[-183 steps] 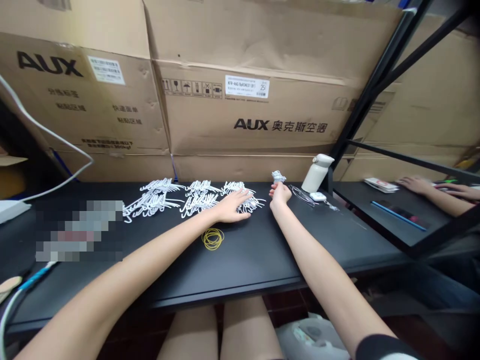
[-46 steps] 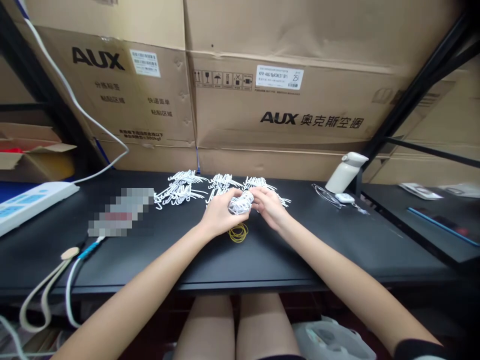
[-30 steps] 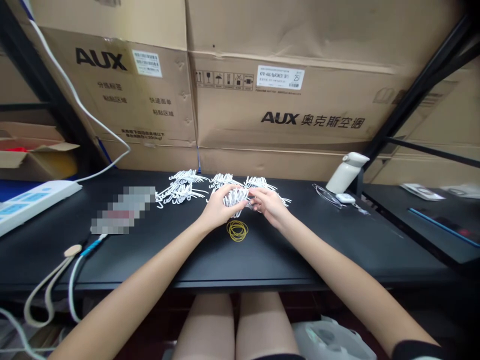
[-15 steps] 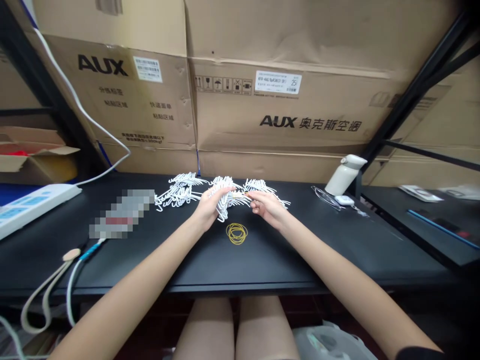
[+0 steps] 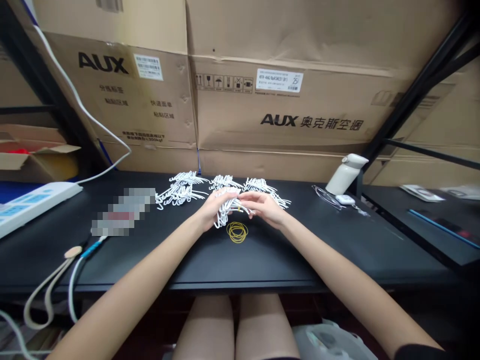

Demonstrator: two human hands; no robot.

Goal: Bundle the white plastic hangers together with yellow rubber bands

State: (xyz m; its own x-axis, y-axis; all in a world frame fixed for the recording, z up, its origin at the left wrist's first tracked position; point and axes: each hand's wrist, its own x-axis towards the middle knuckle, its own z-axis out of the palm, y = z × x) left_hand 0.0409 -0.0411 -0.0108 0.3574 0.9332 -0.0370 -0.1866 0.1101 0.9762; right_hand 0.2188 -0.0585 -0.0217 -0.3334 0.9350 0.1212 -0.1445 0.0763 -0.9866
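Observation:
A bundle of white hooks (image 5: 222, 216) is in my left hand (image 5: 213, 205), whose fingers are wrapped round it; the curved ends hang down at the left. At the bundle's straight ends is my right hand (image 5: 264, 207), fingers bent and pressed against them. A thin yellow band shows around the bundle between the two hands. Just below them on the table lies a loose pile of yellow rubber bands (image 5: 237, 232). Behind and beside my hands lie more white hooks in heaps: a left heap (image 5: 182, 195), a middle heap (image 5: 224, 181) and a right heap (image 5: 258, 185).
On the black table (image 5: 322, 255) stand a white bottle (image 5: 345, 174) and a small white case (image 5: 345, 200), with glasses (image 5: 327, 196) beside them. At left are a power strip (image 5: 37, 205), a blurred-out object (image 5: 123, 212) and a strap (image 5: 48, 295). Cardboard boxes (image 5: 232, 120) wall the back.
Both hands have come slightly lower and nearer with the bundle, which has tilted. My right fingers have moved from above the yellow band to the straight ends.

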